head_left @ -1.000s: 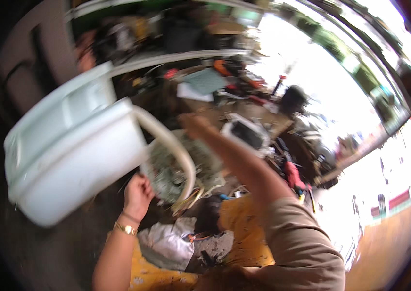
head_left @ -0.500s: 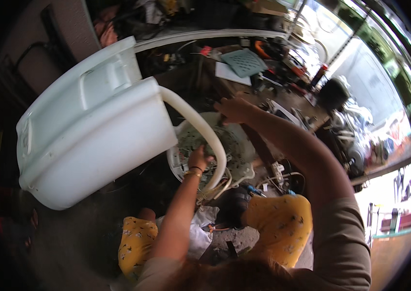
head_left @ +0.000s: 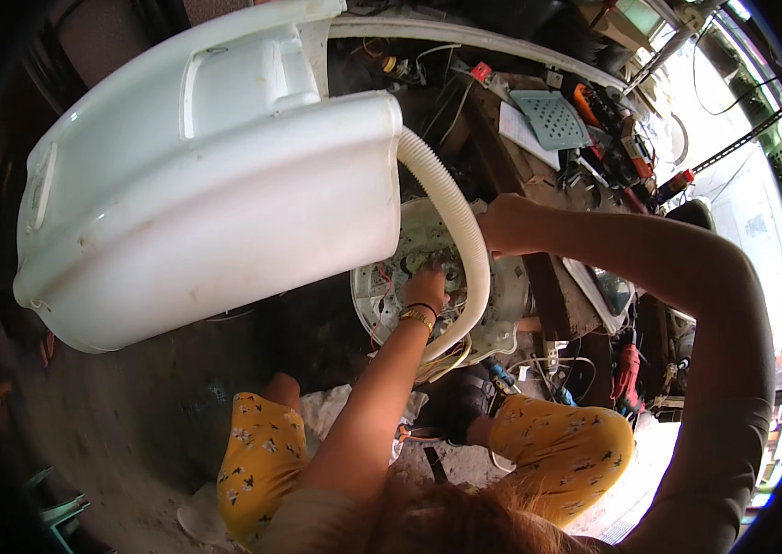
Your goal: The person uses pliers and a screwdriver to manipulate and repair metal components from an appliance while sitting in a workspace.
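A white plastic tub, apparently from a washing machine, lies tilted on its side at upper left. Its ridged cream hose arches down over a round, white appliance base dotted with dirt, with wires and fittings at its centre. My left hand reaches into that centre with curled fingers; what they grip is hidden. My right hand is at the base's upper right edge beside the hose, its fingers bent and partly hidden, holding something I cannot make out.
A cluttered wooden bench at right holds a pale green perforated plate, papers and tools. A red power tool lies below it. My knees in yellow patterned trousers frame a light cloth. A dark floor shows at left.
My left hand has moved from beside the tub into the base's centre. My right hand has moved rightward in the picture to the base's edge. The view has shifted and sharpened.
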A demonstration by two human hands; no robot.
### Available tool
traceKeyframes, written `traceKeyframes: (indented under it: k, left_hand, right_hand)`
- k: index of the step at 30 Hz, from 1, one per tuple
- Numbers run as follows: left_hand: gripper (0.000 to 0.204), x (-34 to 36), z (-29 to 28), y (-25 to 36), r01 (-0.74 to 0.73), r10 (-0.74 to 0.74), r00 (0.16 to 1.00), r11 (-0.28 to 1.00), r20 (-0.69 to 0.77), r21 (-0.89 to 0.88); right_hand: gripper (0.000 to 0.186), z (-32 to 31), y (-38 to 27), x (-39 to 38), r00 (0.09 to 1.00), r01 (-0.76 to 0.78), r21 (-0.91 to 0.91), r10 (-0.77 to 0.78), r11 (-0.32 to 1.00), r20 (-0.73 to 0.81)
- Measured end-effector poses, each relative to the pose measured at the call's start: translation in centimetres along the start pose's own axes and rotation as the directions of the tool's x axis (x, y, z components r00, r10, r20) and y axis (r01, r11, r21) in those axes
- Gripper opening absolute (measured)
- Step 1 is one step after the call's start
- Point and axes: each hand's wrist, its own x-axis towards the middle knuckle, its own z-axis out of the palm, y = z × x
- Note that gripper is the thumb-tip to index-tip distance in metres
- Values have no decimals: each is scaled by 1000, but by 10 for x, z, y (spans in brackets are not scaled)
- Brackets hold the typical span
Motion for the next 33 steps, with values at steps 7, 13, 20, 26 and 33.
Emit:
traceKeyframes:
  k: [7, 13, 20, 26, 33]
  left_hand:
    - [71, -9, 4, -4, -25, 24, 999, 999, -21, -41]
    - [74, -8, 0, -4, 43, -45, 999, 998, 31, 52]
    - [74, -8, 3, -12, 48, -48, 999, 999, 7, 7]
    - [79, -13, 4, -4, 79, -80, 996, 997, 48, 14]
    - [44, -21, 3, -18, 61, -45, 997, 947, 58, -314]
  right_hand:
    - [27, 32, 9, 11, 866, -485, 495, 476, 721, 156]
    - [16, 39, -3, -6, 987, -90, -152, 67, 984, -149]
    - [16, -5, -20, 25, 950, -287, -43, 290, 957, 113]
    - [28, -11, -5, 24, 919, -369, 30, 360, 929, 164]
    - [35, 6, -15, 8, 886, -463, 93, 460, 882, 49]
